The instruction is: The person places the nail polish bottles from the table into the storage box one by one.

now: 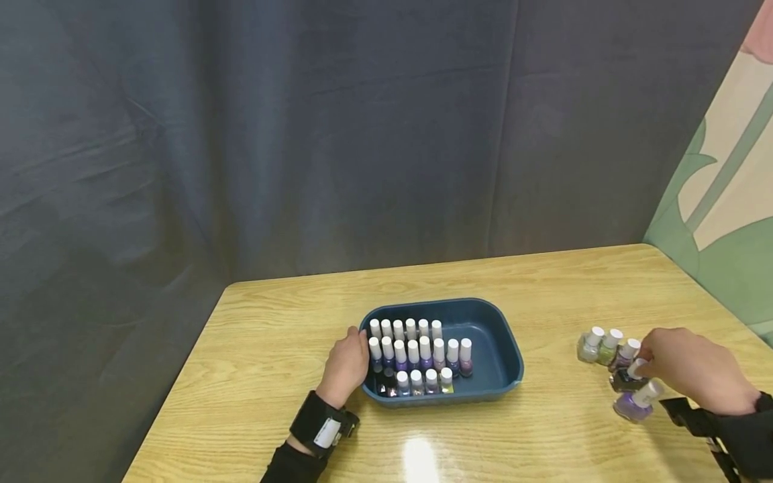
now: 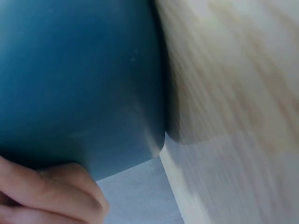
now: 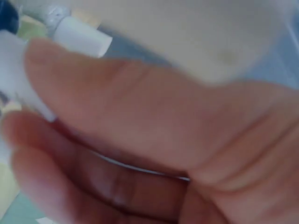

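Observation:
My left hand (image 1: 345,365) grips the left end of a dark blue plastic tray (image 1: 496,352), and in the left wrist view its curled fingers (image 2: 70,191) lie against the tray wall. Nail polish bottles with white caps (image 1: 413,350) stand in rows inside the tray, with two dark-capped ones at the front left. On the table's right side, my right hand (image 1: 697,369) pinches the white cap of a dark nail polish bottle (image 1: 622,382). In the right wrist view, the thumb presses on that white cap (image 3: 18,74); the bottle's body is mostly out of sight there.
Beside the right hand are a purple bottle (image 1: 631,407), a clear-looking one (image 1: 588,349), a green one (image 1: 606,353) and a dark purplish one (image 1: 622,360). Bare tray floor shows at the right end. A grey curtain (image 1: 386,147) hangs behind the wooden table (image 1: 266,362).

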The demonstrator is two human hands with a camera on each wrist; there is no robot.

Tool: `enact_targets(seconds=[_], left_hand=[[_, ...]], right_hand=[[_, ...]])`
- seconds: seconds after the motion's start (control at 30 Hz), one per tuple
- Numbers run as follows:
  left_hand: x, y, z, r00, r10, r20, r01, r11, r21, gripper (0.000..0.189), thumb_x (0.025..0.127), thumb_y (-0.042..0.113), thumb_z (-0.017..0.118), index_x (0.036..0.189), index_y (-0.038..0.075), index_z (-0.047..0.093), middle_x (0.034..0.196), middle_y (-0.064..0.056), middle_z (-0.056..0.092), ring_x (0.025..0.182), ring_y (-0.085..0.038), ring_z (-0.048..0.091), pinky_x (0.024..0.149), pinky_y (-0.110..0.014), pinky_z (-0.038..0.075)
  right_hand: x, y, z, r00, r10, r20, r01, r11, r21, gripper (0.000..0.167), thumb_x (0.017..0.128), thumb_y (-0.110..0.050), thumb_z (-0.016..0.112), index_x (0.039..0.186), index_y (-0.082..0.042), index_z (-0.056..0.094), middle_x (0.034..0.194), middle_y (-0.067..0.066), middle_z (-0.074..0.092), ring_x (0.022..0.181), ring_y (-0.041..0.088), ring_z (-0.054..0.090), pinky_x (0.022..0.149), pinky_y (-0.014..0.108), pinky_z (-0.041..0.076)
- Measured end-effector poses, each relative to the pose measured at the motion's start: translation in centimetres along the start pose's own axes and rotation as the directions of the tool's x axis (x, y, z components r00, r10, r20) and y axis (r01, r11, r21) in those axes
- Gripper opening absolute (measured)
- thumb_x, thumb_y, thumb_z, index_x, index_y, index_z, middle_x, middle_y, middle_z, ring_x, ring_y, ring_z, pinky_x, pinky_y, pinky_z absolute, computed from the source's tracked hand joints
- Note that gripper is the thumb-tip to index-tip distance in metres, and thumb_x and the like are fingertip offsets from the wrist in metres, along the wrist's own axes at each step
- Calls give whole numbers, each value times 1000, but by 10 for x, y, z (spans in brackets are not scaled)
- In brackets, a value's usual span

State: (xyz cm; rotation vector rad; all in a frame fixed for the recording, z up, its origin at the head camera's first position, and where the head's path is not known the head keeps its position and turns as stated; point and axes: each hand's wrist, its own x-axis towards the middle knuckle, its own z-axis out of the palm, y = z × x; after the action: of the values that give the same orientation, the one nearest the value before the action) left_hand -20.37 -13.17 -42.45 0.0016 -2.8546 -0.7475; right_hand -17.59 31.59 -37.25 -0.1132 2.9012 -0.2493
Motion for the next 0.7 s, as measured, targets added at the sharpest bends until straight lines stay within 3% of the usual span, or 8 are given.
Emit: enact_targets(seconds=[0.07,0.2,0.27,0.5,0.7], left_hand=[[0,0,0,1000,2,-4,-2,1000,-1,29,98,18,37,87,-3,51,69,-23,60,67,-37,63,51,-42,44],[0,0,0,1000,5,-6,-5,1000,-1,28,98,18,37,87,-3,51,68,-22,59,66,-36,62,50,-42,44],[1,0,1,1000,4,0,-4,1000,1,28,98,18,37,87,-3,51,68,-22,59,66,-36,63,49,-41,44],[0,0,1,1000,-3,-3,3,1000,-5,28,98,18,37,89,-4,52,69,-22,59,66,-36,63,49,-41,44],[0,0,0,1000,2,2,-1,1000,-7,28,98,18,37,89,-4,51,69,-22,59,66,-36,63,49,-41,44]], right_hand=[[-1,-1,0,999,-25,-38,24,1000,-4,17,79,-16,68,66,-15,56,62,-4,42,58,14,33,54,32,25],[-5,-6,-5,991,-88,-104,85,996,-25,12,80,-14,66,69,-12,62,64,-3,53,58,12,44,53,31,34],[-9,-11,-9,982,-119,-149,113,992,-51,6,80,-14,66,78,-9,68,70,-1,62,60,11,51,55,34,41],[-30,-54,-22,883,-230,-409,197,973,-122,5,78,-13,69,78,-10,65,56,-11,46,49,3,32,50,24,28],[-39,-101,-33,843,-257,-472,271,962,-41,20,78,-13,70,95,-3,69,70,-4,64,53,1,46,51,26,39]])
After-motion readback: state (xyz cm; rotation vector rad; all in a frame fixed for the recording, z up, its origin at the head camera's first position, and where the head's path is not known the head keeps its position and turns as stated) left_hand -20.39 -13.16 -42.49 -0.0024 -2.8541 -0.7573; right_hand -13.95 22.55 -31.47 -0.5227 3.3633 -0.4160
